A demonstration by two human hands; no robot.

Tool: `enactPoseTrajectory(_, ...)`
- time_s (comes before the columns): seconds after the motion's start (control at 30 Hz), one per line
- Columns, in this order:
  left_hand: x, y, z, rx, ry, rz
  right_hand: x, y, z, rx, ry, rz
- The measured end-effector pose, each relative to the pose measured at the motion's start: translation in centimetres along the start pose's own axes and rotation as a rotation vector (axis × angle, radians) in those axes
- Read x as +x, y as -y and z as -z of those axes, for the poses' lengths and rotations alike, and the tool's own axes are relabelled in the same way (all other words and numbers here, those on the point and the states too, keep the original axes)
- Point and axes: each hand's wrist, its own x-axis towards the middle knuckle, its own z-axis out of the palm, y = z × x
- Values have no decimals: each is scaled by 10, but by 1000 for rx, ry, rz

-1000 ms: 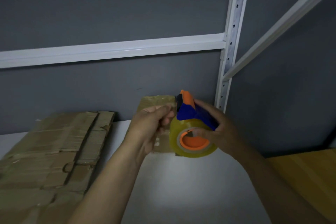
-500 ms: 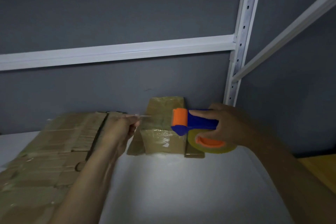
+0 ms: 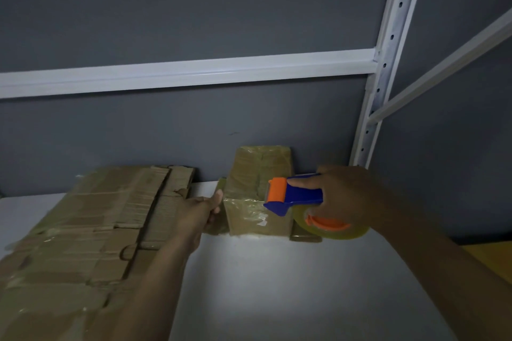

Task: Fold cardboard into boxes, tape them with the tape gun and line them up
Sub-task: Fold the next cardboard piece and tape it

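A small cardboard box, shiny with clear tape, stands on the white table against the grey wall. My right hand grips a blue and orange tape gun with a roll of clear tape. The gun's orange head touches the box's top right edge. My left hand is at the box's left side, thumb by the top corner, fingers closed on a low cardboard flap or tape end; which one I cannot tell.
A stack of flattened cardboard covers the table's left part. A white shelf post and crossbar stand behind the box. A yellow surface lies at the right edge.
The tape gun went from in front of me down and right onto the box's top edge. My left hand left the tape roll and moved to the box's left side.
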Motion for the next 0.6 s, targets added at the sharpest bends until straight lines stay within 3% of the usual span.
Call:
enactPoseTrajectory(0.1, -1, 5, -1, 55, 46, -4, -2, 0, 0, -25, 11, 4)
enactPoseTrajectory(0.17, 5, 8, 0, 242, 8, -38, -3, 0, 0, -10, 11, 1)
enactPoseTrajectory(0.27, -1, 7, -1, 380, -134, -278, -1, 3, -3, 32, -6, -14)
enactPoseTrajectory(0.3, -7, 5, -4, 336, -89, -384, -1, 6, -3, 33, -15, -14)
enactPoseTrajectory(0.4, -21, 1, -12, 284, 266, -524, 4, 11, -5, 36, -34, -10)
enactPoseTrajectory(0.47, -12, 2, -9, 683, 306, -671, 9, 12, -6, 14, -56, -13)
enactPoseTrajectory(0.53, 3, 3, -8, 1180, 197, -815, 16, 13, -10, -22, -74, 2)
enactPoseTrajectory(0.6, 9, 3, -12, 1295, 221, -865, 21, 13, -13, -35, -74, 16)
